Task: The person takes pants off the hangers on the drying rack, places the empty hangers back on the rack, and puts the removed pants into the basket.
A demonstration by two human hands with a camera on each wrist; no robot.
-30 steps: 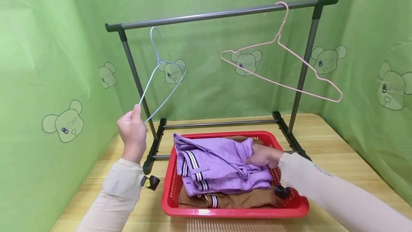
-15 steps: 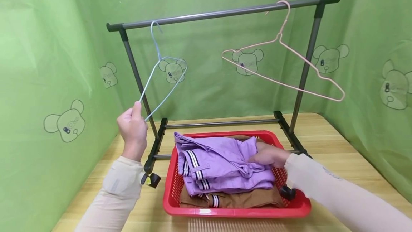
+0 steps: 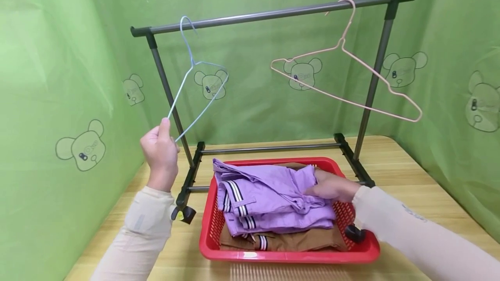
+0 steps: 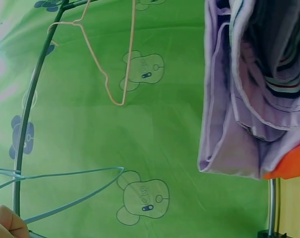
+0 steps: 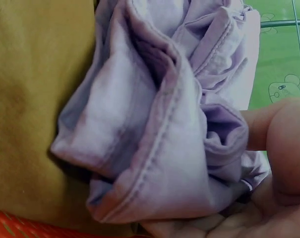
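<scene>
My left hand (image 3: 159,153) grips one end of a light-blue wire hanger (image 3: 192,60), holding it raised at the left side of the rack. The hanger's hook overlaps the rail (image 3: 258,17); whether it hangs there I cannot tell. Folded purple trousers (image 3: 269,190) with a striped waistband lie in the red basket (image 3: 289,256). At their right end my right hand (image 3: 333,184) pinches the fabric; the right wrist view shows thumb and fingers around the purple cloth (image 5: 164,163). Brown clothing (image 3: 300,240) with a striped band lies beneath.
A pink wire hanger (image 3: 343,40) hangs from the right part of the rail. The rack's black feet (image 3: 353,161) stand behind the basket on a wooden table (image 3: 406,177). Green printed cloth (image 3: 250,99) surrounds the table.
My left hand has risen slightly, bringing the blue hanger's hook from below the rail up to its height. My right hand keeps its hold on the purple trousers, shifting little.
</scene>
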